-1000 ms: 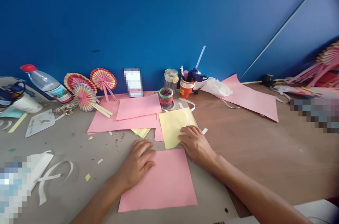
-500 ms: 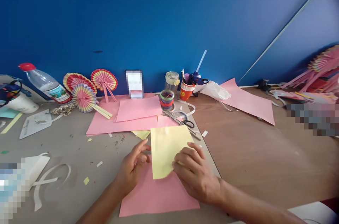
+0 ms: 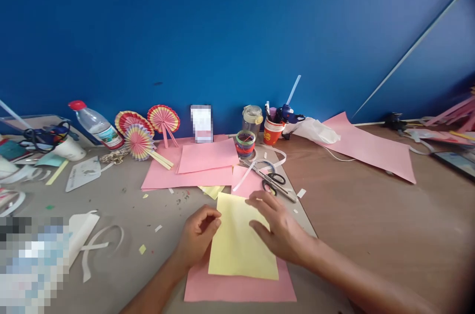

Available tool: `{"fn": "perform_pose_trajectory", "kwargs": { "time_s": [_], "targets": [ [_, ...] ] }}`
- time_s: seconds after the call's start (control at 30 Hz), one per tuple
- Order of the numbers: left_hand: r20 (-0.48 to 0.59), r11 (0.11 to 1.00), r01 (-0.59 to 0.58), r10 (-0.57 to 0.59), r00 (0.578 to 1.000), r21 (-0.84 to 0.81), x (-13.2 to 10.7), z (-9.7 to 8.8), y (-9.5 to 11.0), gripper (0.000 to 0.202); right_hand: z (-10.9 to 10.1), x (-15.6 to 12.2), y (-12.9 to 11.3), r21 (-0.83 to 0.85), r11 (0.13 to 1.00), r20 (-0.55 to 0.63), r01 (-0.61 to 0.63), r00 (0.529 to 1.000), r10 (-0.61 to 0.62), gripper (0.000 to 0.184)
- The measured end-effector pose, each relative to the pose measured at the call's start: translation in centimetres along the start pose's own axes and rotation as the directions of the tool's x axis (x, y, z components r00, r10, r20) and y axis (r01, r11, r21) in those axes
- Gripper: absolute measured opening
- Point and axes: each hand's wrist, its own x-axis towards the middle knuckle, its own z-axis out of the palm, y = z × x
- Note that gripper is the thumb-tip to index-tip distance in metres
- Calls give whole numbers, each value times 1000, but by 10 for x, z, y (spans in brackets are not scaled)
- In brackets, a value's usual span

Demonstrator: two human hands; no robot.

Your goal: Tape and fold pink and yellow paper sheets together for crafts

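A yellow sheet of paper (image 3: 241,249) lies over a larger pink sheet of paper (image 3: 237,291), which shows below and at the sides. My left hand (image 3: 200,235) is closed, with thumb and forefinger pinching at the yellow sheet's left edge. Over the upper right of the yellow sheet is my right hand (image 3: 280,230), its thumb held apart from the fingers and its fingertips near the top edge. Just beyond the sheets lie scissors (image 3: 272,183) with black handles.
Pink paper (image 3: 208,156) lies at the back beside folded paper fans (image 3: 163,118) and a propped phone (image 3: 202,126). A red paper cup (image 3: 273,132) and jar (image 3: 252,118) stand near the blue wall. A tilted bottle (image 3: 98,126) is at left; another pink sheet (image 3: 371,148) at right.
The yellow sheet has come down flatter and squarer over the pink one. My left fingers have closed at its left edge; my right hand has shifted toward its top. The view has turned left.
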Motion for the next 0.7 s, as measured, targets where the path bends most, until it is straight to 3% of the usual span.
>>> {"fn": "perform_pose_trajectory", "kwargs": {
  "time_s": [0.17, 0.37, 0.53, 0.7],
  "targets": [
    [-49, 996, -84, 85, 995, 23, -2, 2, -5, 12, 16, 24, 27, -55, 997, 1, -60, 998, 60, 38],
    [-50, 958, -271, 276, 960, 94, -5, 5, -1, 7, 24, 21, 44, -33, 992, 36, -123, 992, 124, 28],
    [-6, 943, -291, 296, 955, 161, -6, 4, 1, 11, 18, 19, 50, 51, 987, 38, -154, 988, 152, 24],
    [24, 908, -325, 331, 943, 264, -7, 3, -3, 18, 17, 21, 46, 69, 995, 38, -72, 997, 70, 26]
  ]
}}
